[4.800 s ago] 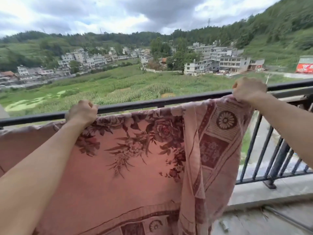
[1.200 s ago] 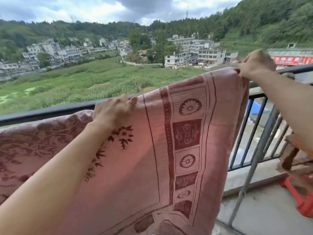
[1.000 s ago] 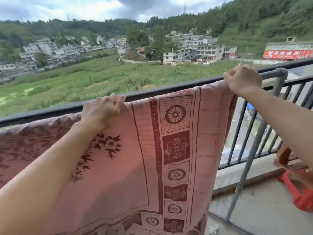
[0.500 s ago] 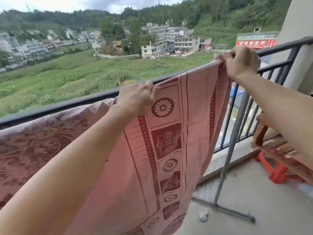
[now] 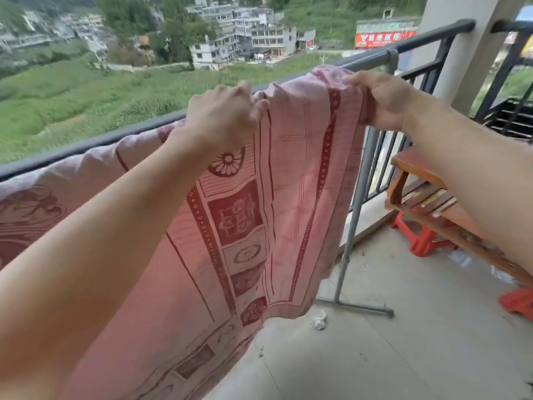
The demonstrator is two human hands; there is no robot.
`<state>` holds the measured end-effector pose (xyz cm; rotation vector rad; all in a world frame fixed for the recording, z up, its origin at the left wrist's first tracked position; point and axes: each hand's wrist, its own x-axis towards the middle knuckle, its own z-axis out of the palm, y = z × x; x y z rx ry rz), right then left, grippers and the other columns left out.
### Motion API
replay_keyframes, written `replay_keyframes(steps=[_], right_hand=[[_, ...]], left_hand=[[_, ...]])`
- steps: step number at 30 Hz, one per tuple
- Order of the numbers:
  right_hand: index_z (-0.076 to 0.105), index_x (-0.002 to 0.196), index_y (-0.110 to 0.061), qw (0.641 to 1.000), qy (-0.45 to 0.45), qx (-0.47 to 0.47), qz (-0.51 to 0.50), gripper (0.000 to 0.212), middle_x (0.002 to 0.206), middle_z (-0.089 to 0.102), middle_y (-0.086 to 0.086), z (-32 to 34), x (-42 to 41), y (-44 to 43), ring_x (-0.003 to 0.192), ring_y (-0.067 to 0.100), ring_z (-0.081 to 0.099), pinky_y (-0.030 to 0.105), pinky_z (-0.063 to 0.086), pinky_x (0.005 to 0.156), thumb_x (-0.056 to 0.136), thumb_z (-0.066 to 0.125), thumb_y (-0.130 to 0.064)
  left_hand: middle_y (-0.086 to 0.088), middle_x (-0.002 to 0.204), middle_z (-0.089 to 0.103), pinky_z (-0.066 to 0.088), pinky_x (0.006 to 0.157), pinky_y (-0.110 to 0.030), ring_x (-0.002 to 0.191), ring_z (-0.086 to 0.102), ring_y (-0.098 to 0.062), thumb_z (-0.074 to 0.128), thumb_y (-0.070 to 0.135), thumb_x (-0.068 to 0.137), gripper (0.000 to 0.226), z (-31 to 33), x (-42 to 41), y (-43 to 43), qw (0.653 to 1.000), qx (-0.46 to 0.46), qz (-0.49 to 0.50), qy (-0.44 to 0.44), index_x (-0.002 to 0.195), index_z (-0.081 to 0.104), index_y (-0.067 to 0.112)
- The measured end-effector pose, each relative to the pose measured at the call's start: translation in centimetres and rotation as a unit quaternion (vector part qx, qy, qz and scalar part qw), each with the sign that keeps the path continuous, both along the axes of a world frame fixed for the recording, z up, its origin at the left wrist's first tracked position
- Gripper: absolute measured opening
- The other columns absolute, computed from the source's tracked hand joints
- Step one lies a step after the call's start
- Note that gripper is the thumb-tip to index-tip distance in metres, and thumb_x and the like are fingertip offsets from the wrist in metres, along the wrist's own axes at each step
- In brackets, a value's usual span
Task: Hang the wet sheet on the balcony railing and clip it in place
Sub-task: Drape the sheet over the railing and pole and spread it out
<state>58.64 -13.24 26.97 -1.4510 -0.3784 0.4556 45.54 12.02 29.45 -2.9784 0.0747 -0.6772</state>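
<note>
Sheet (image 5: 291, 180) hangs just inside the railing (image 5: 86, 146) — top edge bunched. Left hand (image 5: 222, 116) grips that edge, fingers curled; right hand (image 5: 385, 102), further along the railing, clutches the sheet's end.

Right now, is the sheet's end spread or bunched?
Bunched: the sheet puckers in folds between the left hand and right hand, both gripping it.

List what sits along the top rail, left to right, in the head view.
In order: left hand, grip on the sheet at its top edge → right hand, grip on its bunched corner → concrete pillar. The sheet spans under both hands and the grey rack upright overlaps the right hand, so both are unranked.
</note>
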Motion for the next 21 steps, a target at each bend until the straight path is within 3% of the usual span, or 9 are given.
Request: replay_keyframes(steps=[3,6,8,10,12,15,17,19,21], right_hand=[[0.048,0.143,-0.011,0.997,0.018,0.042,0.067,0.046,0.105,0.064,0.008,0.7,-0.9,0.5,0.095,0.022,0.062,0.041,0.046,0.097,0.099,0.042,-0.024],[0.067,0.119,-0.012,0.985,0.033,0.089,0.146,0.038,0.087,0.072,0.005,1.0,-1.3,1.5,0.083,0.019,0.068,0.035,0.055,0.085,0.102,0.033,-0.018],[0.068,0.11,-0.011,0.986,0.05,0.084,0.138,0.03,0.078,0.072,0.004,1.3,-1.1,2.1,0.074,0.017,0.068,0.031,0.056,0.075,0.101,0.04,-0.018],[0.065,0.1,-0.011,0.992,0.047,0.071,0.097,0.018,0.066,0.068,0.0,2.1,0.0,2.2,0.06,0.012,0.066,0.024,0.052,0.054,0.098,0.05,-0.018],[0.057,0.089,-0.016,0.999,-0.032,0.019,-0.007,0.006,0.059,0.063,-0.005,3.2,0.9,3.5,0.048,0.006,0.059,0.017,0.04,0.038,0.093,0.061,-0.017],[0.057,0.085,-0.019,0.962,-0.217,-0.079,-0.143,0.018,0.078,0.063,-0.002,4.2,0.8,6.0,0.061,0.006,0.058,0.015,0.044,0.047,0.084,0.075,-0.018],[0.059,0.086,-0.016,0.914,-0.348,-0.124,-0.165,0.019,0.084,0.066,0.002,3.5,0.0,7.4,0.07,0.014,0.063,0.019,0.051,0.058,0.083,0.077,-0.02],[0.06,0.088,-0.016,0.878,-0.416,-0.16,-0.172,0.019,0.079,0.066,-0.002,2.6,-0.5,8.0,0.07,0.015,0.065,0.027,0.055,0.062,0.083,0.077,-0.022],[0.063,0.089,-0.022,0.835,-0.465,-0.262,-0.133,0.013,0.078,0.065,-0.009,1.7,-1.3,8.7,0.073,0.012,0.065,0.029,0.053,0.062,0.085,0.074,-0.026]], left_hand=[[0.001,0.077,0.047,0.039,0.063,-0.032,0.067,0.046,-0.016,0.028,0.048,0.103,0.041,0.4,1.2,-0.6,1.0,-0.014,0.004,-0.004,0.107,0.046,0.012],[0.002,0.073,0.046,0.04,0.062,-0.034,0.063,0.045,-0.017,0.024,0.052,0.102,0.047,0.1,1.8,0.0,0.999,0.004,0.031,-0.018,0.111,0.047,0.012],[0.001,0.069,0.043,0.035,0.062,-0.033,0.062,0.044,-0.019,0.021,0.057,0.101,0.048,0.2,1.1,1.1,0.997,0.027,0.067,-0.027,0.102,0.044,0.016],[-0.001,0.07,0.045,0.034,0.064,-0.034,0.065,0.045,-0.02,0.019,0.062,0.099,0.051,0.3,0.3,2.2,0.995,0.021,0.098,-0.024,0.096,0.044,0.017],[-0.004,0.074,0.049,0.032,0.065,-0.035,0.068,0.047,-0.022,0.018,0.063,0.098,0.053,0.6,-1.6,4.4,0.991,0.016,0.129,-0.026,0.096,0.045,0.018],[-0.007,0.079,0.053,0.036,0.065,-0.036,0.072,0.05,-0.025,0.021,0.062,0.098,0.049,0.5,-3.6,6.7,0.985,0.017,0.167,-0.038,0.097,0.046,0.02],[-0.009,0.081,0.058,0.04,0.067,-0.037,0.071,0.052,-0.025,0.025,0.06,0.099,0.049,0.2,-4.7,7.2,0.982,0.005,0.18,-0.054,0.099,0.049,0.018],[-0.012,0.089,0.061,0.043,0.071,-0.04,0.075,0.054,-0.027,0.031,0.058,0.099,0.05,0.1,-5.4,7.4,0.979,-0.035,0.191,-0.067,0.106,0.054,0.014],[-0.015,0.102,0.062,0.044,0.081,-0.047,0.085,0.057,-0.032,0.038,0.053,0.099,0.047,0.0,-6.7,8.1,0.973,-0.06,0.207,-0.085,0.114,0.055,0.012]])
